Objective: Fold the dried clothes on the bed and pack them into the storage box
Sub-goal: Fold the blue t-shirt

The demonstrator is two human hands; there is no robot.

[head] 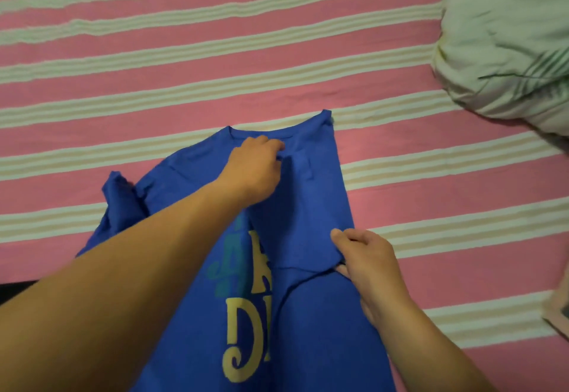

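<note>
A blue shirt lies print-up on the bed, collar pointing away from the person, its lower part running out of the bottom of the view. The right side is already turned in over the front, covering part of the yellow lettering, so this looks like the first lengthwise fold of the garment.

The left hand reaches across to just below the collar, fingers curled and apparently pinching the cloth at the top of the folded flap, most likely to pin it or pull it straight. The right hand sits at the right edge, thumb and fingers clamped on the sleeve hem where it is tucked back, probably to keep the crease line straight down the side. The left sleeve is bunched and unfolded, so that side remains to be done.

A rumpled pale quilt lies at the far right of the bed, well apart from the shirt. No storage box is in view, so nothing can be said of its contents.
</note>
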